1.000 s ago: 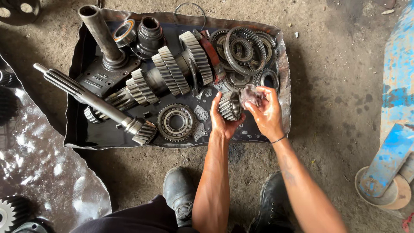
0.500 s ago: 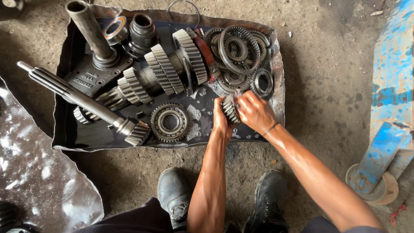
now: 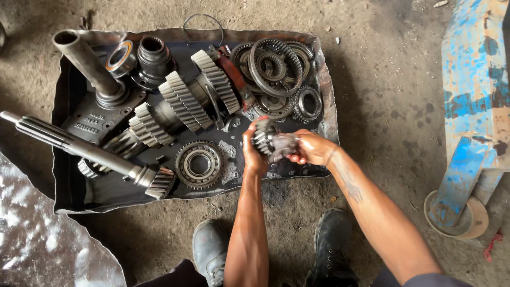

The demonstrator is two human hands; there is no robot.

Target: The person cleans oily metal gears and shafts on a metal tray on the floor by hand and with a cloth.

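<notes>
1. Gear (image 3: 263, 136) sits in the left hand (image 3: 252, 151), held above the near right end of the tray (image 3: 64, 159); fingers are curled round its toothed rim.
2. Right hand (image 3: 313, 148) presses a dirty rag (image 3: 284, 144) against the gear's right face, fingers closed on the rag. Motion blur there, so exact contact is hard to read.
3. Change: a second ago the right hand was lifted off with the rag bunched above the gear; half a second ago it sat over the top of the gear; now it has come round to the side. Reads as a wiping stroke working round the part, so cleaning looks mid-way, not finished.
4. Camera has drifted: the tray sits further left and lower in view than before. The parts in it look unmoved.
5. Tray contents: cluster gear (image 3: 186, 103) lying across the middle, splined shaft (image 3: 74, 146) sticking out over the left edge, bearing gear (image 3: 199, 163) flat just left of the hands, rings (image 3: 276, 72) stacked at the far right.
6. Tray rests on the dirt floor (image 3: 382, 95); boots (image 3: 212, 250) are just near of it, and a blue stand (image 3: 467, 133) is well apart on the right.
</notes>
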